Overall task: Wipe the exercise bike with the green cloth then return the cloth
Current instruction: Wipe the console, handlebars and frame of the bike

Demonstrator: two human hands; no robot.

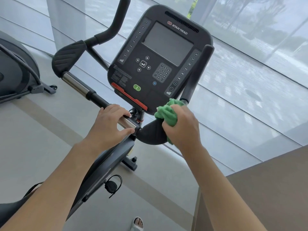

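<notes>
At centre frame the left hand (115,121) is wrapped around the exercise bike's (160,60) chrome handlebar (127,123). Just right of it, the right hand (181,125) clutches the bunched green cloth (166,114) against the black elbow pad (152,134) (soft, light, easily bunched; best gripped in a fistful).

Two bare forearms with no sleeves, left hand (111,124) and right hand (182,126) without rings or watch, one foot (138,223) in a pale open-toed sandal
</notes>
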